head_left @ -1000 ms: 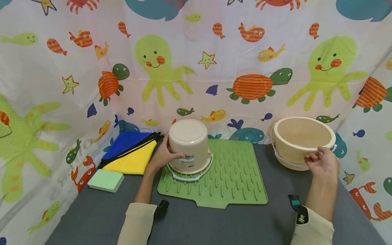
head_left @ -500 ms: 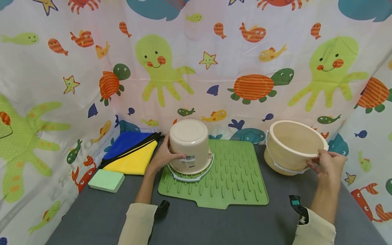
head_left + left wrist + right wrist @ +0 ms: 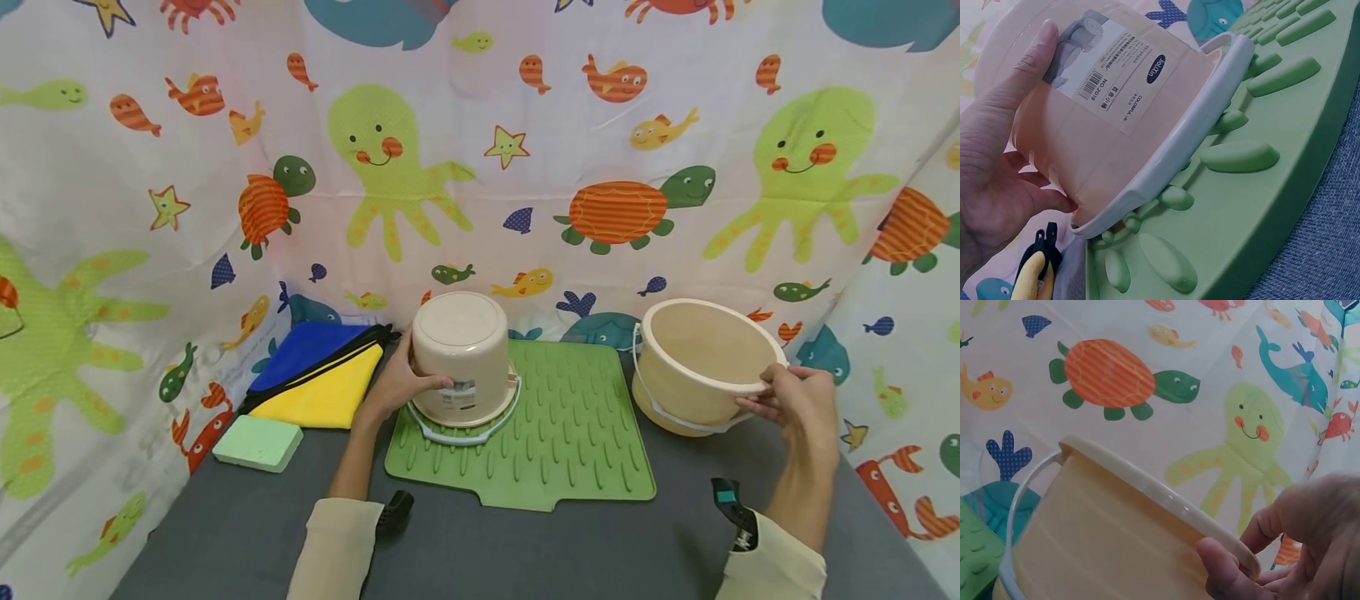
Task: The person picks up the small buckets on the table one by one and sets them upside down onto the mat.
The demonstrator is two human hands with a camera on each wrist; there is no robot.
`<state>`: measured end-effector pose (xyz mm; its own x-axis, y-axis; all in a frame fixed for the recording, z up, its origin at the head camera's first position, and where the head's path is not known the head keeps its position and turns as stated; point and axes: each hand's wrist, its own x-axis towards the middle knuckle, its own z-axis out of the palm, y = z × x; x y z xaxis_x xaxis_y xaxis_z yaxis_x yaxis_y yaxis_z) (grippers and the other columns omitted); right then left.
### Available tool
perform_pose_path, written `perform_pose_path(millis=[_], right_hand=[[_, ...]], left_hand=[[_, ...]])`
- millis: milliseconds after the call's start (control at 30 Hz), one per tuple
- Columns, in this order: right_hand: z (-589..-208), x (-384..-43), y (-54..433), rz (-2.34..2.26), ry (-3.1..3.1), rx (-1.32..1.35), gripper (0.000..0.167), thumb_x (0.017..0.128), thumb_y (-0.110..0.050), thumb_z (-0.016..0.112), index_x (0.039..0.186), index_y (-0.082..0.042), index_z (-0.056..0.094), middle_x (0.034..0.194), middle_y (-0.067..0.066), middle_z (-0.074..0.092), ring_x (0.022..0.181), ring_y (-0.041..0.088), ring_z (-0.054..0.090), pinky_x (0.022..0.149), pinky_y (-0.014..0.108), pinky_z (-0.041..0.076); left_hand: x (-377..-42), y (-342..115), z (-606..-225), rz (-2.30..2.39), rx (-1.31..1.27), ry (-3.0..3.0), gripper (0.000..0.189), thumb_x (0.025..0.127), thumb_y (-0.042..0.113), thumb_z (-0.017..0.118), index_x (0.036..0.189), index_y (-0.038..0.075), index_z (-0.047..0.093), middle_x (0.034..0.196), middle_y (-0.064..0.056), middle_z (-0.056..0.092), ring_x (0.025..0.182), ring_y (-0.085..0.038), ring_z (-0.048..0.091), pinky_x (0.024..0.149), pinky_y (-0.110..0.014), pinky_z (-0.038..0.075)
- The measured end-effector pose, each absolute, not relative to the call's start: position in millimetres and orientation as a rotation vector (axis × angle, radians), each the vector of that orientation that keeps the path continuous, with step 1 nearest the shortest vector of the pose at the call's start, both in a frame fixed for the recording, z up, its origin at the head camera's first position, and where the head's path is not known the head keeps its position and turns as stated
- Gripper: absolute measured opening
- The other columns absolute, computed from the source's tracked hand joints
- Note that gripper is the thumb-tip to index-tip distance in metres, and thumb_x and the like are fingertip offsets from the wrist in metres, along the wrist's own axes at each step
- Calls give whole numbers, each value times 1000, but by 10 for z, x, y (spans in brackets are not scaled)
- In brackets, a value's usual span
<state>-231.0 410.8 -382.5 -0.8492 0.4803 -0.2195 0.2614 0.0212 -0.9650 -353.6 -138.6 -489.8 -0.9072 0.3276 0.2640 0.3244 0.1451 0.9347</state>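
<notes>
A small beige bucket (image 3: 461, 354) stands upside down on the green drying mat (image 3: 573, 417), its pale handle lying round the rim. My left hand (image 3: 393, 383) grips its side from the left; in the left wrist view the thumb lies across the printed label (image 3: 1110, 69). On the right, a larger cream bucket (image 3: 686, 400) is upright with its mouth up, slightly tilted. My right hand (image 3: 798, 404) pinches its rim at the right edge, thumb outside, as the right wrist view (image 3: 1229, 569) thumb shows. The bucket's pale handle (image 3: 1013, 525) hangs down its side.
A blue and yellow cloth (image 3: 322, 383) with black edging lies at the left, behind a pale green sponge (image 3: 258, 442). The dark grey table (image 3: 585, 550) extends in front of the mat. A curtain (image 3: 480, 108) printed with sea animals closes off the back and sides.
My right hand has shifted the larger bucket left and a little nearer, up to the mat's right side. The left hand and the small bucket have stayed in place.
</notes>
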Motion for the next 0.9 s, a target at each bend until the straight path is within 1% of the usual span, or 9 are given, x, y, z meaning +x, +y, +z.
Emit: perform_pose_path(millis=[67, 133, 267, 300, 400, 533, 633, 733, 900], right_hand=[[-3830, -2292, 4099, 1851, -2219, -751, 53, 104, -14, 46, 146, 15, 34, 64, -3, 64, 52, 15, 73, 55, 31, 62], [-3839, -2277, 4087, 1753, -2281, -754, 54, 105, -19, 45, 146, 16, 34, 64, -5, 63, 52, 13, 72, 55, 31, 62], [-3846, -2275, 4044, 1663, -2247, -840, 29, 105, -24, 50, 121, -3, 40, 69, -5, 60, 50, 9, 71, 54, 29, 61], [-3848, -2282, 4040, 1676, -2221, -855, 29, 105, -24, 52, 120, -4, 38, 69, -6, 60, 50, 9, 71, 53, 29, 61], [-3847, -2294, 4046, 1723, -2200, -857, 48, 103, -20, 55, 138, 4, 34, 67, -8, 62, 49, 9, 71, 52, 28, 61], [-3827, -2286, 4104, 1741, -2282, -782, 72, 102, -13, 49, 158, 15, 12, 59, -8, 64, 50, 10, 72, 54, 27, 61], [-3799, -2282, 4105, 1686, -2349, -709, 68, 102, -10, 45, 155, 18, 13, 61, -5, 65, 51, 11, 73, 57, 26, 62], [-3751, -2283, 4042, 1624, -2381, -628, 55, 102, -8, 44, 144, 19, 22, 65, -2, 64, 52, 12, 73, 58, 27, 62], [-3624, -2275, 3843, 1652, -2329, -535, 30, 99, -4, 45, 122, 3, 27, 67, 2, 62, 50, 13, 72, 54, 28, 61]], left_hand=[[-3532, -1394, -4904, 1936, 681, 2371, 120, 78, 30, 95, 163, 53, 14, 169, 9, 32, 155, -26, 36, 129, -64, 23], [-3531, -1402, -4910, 1934, 682, 2367, 119, 78, 31, 95, 163, 52, 14, 169, 9, 33, 155, -26, 36, 129, -63, 23], [-3539, -1412, -4914, 1944, 696, 2354, 120, 78, 28, 95, 163, 52, 14, 169, 9, 33, 154, -26, 37, 129, -63, 24], [-3546, -1412, -4917, 1945, 700, 2355, 120, 78, 29, 95, 163, 52, 14, 169, 10, 33, 154, -26, 37, 129, -63, 24], [-3539, -1416, -4879, 1883, 698, 2385, 122, 78, 31, 95, 163, 53, 9, 171, 10, 29, 157, -26, 34, 128, -65, 24], [-3483, -1443, -4703, 1683, 710, 2473, 131, 79, 34, 94, 166, 45, -4, 177, 3, 15, 162, -32, 24, 127, -68, 25], [-3399, -1482, -4498, 1484, 663, 2624, 136, 79, 45, 92, 168, 30, -11, 179, -6, 4, 165, -37, 12, 127, -69, 22], [-3284, -1471, -4268, 1324, 582, 2813, 137, 79, 56, 87, 169, 21, -10, 178, -12, -3, 165, -40, -3, 129, -70, 8], [-3100, -1307, -3924, 1350, 631, 3127, 128, 79, 78, 72, 170, 13, 9, 177, -17, 3, 165, -41, -3, 129, -70, -7]])
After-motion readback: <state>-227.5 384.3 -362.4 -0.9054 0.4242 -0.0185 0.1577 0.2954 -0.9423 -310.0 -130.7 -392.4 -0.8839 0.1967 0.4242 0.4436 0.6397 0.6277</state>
